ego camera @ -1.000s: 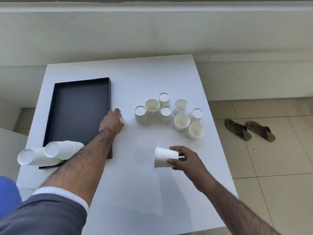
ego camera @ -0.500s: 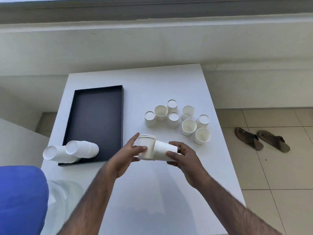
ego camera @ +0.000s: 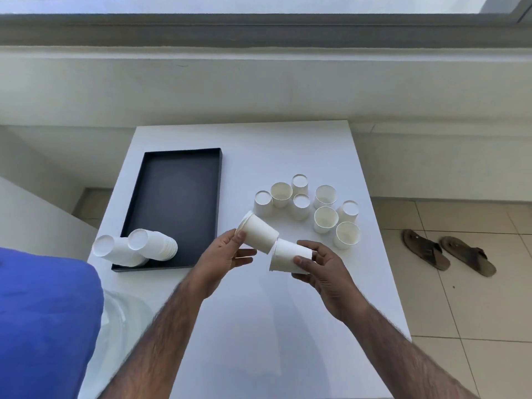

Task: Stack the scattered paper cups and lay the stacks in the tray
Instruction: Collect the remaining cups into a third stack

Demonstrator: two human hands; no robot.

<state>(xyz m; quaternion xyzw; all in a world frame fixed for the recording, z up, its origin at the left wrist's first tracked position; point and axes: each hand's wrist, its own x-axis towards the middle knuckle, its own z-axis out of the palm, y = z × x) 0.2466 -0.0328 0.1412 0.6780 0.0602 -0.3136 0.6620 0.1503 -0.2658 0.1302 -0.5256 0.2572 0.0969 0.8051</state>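
While the white table [ego camera: 259,326] carries a black tray [ego camera: 184,151] at centre left, two stacks [ego camera: 152,244] lie at its near end (one overhanging) and loose cups [ego camera: 325,220] cluster right of centre. The left hand [ego camera: 221,254] pinches a tilted cup [ego camera: 260,233], and the right hand [ego camera: 325,263] grips a second cup [ego camera: 288,254]. Pushed in crooked, a rim could crumple.

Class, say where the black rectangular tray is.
Head view: the black rectangular tray lies at the left of the white table, left of the loose white paper cups, two cup stacks at its near end.
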